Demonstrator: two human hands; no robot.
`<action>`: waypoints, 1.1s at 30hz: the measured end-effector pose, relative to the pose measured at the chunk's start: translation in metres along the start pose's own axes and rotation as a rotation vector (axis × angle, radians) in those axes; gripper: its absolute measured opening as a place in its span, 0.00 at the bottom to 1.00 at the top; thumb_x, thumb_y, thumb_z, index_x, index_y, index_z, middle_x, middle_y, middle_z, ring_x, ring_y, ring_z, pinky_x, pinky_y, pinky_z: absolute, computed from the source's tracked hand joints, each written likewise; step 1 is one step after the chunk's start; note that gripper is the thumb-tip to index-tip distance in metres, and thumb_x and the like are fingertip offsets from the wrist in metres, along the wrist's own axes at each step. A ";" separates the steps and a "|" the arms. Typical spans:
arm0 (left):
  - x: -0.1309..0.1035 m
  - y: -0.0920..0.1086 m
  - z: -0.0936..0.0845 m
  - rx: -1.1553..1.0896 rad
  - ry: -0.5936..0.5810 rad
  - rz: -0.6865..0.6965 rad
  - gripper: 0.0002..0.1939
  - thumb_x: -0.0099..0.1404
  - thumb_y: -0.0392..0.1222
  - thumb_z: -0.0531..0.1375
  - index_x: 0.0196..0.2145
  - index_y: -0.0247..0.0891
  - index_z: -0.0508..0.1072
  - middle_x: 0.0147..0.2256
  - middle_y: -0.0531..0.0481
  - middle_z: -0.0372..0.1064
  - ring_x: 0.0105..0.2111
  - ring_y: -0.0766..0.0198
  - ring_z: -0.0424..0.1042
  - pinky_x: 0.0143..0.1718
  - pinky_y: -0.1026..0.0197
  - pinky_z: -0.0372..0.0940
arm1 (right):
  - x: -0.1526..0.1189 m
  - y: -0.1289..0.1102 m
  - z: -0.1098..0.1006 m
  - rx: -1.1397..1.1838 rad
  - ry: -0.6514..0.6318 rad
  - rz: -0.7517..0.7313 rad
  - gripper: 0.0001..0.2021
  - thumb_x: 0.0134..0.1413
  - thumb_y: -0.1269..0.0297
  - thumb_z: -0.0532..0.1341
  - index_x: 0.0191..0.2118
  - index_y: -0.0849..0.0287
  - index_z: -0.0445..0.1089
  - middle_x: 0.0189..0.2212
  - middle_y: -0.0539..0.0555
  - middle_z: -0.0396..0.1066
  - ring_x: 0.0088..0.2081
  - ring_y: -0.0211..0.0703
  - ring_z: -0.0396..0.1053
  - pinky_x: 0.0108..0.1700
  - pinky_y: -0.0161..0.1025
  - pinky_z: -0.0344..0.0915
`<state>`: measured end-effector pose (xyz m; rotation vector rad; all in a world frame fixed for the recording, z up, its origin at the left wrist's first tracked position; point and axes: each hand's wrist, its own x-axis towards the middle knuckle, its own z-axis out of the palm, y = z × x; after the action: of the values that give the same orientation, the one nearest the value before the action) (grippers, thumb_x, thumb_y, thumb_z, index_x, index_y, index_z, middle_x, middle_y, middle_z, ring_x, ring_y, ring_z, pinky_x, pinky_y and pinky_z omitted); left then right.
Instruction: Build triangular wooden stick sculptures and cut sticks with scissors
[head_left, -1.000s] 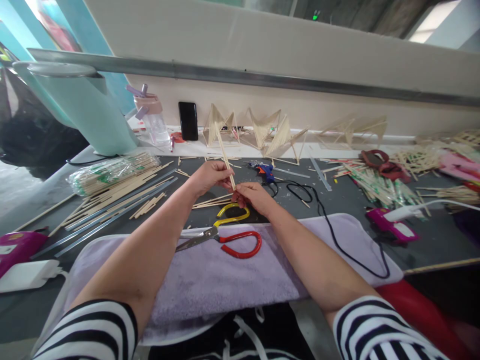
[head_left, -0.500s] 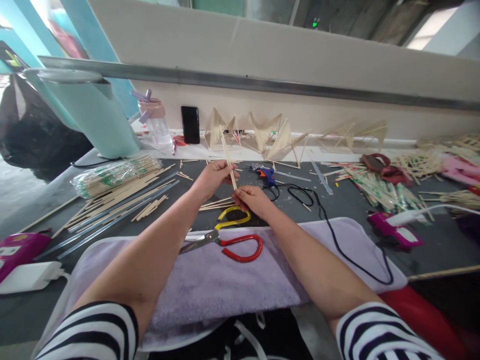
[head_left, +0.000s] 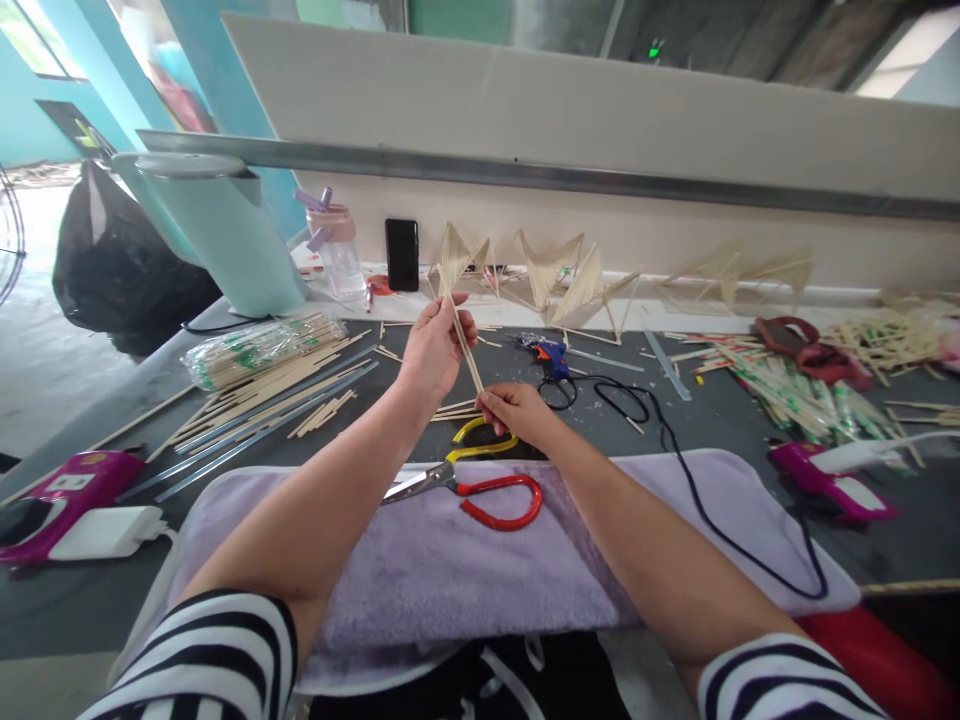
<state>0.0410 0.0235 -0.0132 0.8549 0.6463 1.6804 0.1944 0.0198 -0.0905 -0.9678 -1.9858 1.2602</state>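
Thin wooden sticks (head_left: 469, 352) slant between my two hands, above the grey table. My left hand (head_left: 436, 345) is closed around their upper part, its palm turned partly toward me. At the lower end, my right hand (head_left: 514, 410) pinches them between thumb and fingers. How many sticks are held is hard to tell. Just below my right hand lies a pair of scissors (head_left: 450, 478) with one yellow and one red handle, resting partly on a lilac towel (head_left: 450, 580). More loose sticks (head_left: 455, 411) lie on the table behind the scissors.
A blue glue gun (head_left: 553, 358) with a black cord lies right of my hands. Stick frames (head_left: 574, 285) stand along the wall beside a phone (head_left: 402, 255), bottle (head_left: 339, 255) and jug (head_left: 217, 235). Bundled sticks (head_left: 262, 350) lie left; magenta power strips (head_left: 832, 480) flank the towel.
My left hand has turned and slid up the sticks, away from my right hand, which keeps its pinch at the lower end. The whole view has shifted slightly left.
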 end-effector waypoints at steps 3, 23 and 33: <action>-0.001 0.002 0.002 -0.035 -0.024 0.021 0.08 0.68 0.43 0.53 0.39 0.37 0.68 0.23 0.55 0.63 0.21 0.73 0.64 0.24 0.68 0.60 | 0.000 -0.001 0.001 -0.007 -0.006 0.003 0.16 0.57 0.54 0.53 0.29 0.61 0.69 0.20 0.47 0.65 0.16 0.29 0.61 0.19 0.28 0.56; -0.008 0.065 0.027 0.078 -0.070 0.258 0.10 0.69 0.47 0.54 0.33 0.40 0.67 0.19 0.58 0.55 0.15 0.74 0.53 0.17 0.70 0.52 | -0.007 -0.011 -0.002 -0.251 0.075 -0.224 0.15 0.58 0.57 0.54 0.36 0.61 0.73 0.22 0.48 0.68 0.23 0.34 0.64 0.27 0.31 0.57; -0.045 0.128 0.056 0.211 -0.143 0.454 0.09 0.66 0.46 0.57 0.32 0.40 0.70 0.19 0.57 0.55 0.17 0.73 0.55 0.18 0.69 0.53 | -0.008 -0.015 0.010 -0.608 -0.074 -0.371 0.09 0.56 0.69 0.55 0.37 0.59 0.73 0.33 0.53 0.72 0.33 0.37 0.67 0.36 0.32 0.59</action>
<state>0.0193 -0.0541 0.1099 1.3376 0.5642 1.9496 0.1872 0.0036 -0.0811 -0.7596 -2.5256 0.4984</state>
